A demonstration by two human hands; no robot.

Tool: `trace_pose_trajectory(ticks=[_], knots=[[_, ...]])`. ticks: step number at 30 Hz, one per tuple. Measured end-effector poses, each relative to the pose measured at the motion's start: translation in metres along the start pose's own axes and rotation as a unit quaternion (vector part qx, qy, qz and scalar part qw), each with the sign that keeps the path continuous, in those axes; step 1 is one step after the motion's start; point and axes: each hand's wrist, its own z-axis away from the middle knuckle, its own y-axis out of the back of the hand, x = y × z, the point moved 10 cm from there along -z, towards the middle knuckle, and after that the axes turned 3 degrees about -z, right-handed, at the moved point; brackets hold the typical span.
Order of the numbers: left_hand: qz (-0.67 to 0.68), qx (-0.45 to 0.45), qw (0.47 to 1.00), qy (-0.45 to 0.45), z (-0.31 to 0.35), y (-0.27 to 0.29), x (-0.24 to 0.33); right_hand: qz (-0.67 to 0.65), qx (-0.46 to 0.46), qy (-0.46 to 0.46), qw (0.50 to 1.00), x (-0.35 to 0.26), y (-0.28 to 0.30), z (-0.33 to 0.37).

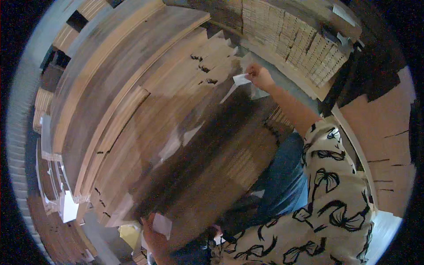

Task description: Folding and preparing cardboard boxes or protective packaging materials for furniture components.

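My right hand (259, 76) is reached out to the far side of a large stack of flat brown cardboard (176, 106). Its fingers are pinched on a small white, thin piece (241, 80), perhaps paper or film. Pale, shiny streaks (190, 134) run from near it across the dark middle of the stack; I cannot tell whether they are film or glare. My left hand (152, 236) is low at the near edge of the cardboard, beside a pale, squarish patch (161, 225). Its fingers are blurred and partly hidden.
Long cardboard layers (119, 48) rise in steps on the left. Bundled cardboard stacks (291, 37) line the far side. Brown sheets (375, 137) stand on the right. A yellow piece (130, 236) lies by my left hand, and a white box-like object (69, 206) is farther left.
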Motion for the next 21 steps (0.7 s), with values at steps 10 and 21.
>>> trace_pose_trajectory(ticks=[10,21], knots=[[0.002,-0.010,1.000,-0.014,-0.009,-0.015,0.004,0.056,0.083,0.010,0.995,0.017,-0.008,-0.037],[0.019,-0.003,0.999,0.043,0.011,-0.034,0.012,0.108,0.049,-0.036,0.992,0.011,0.017,-0.062]])
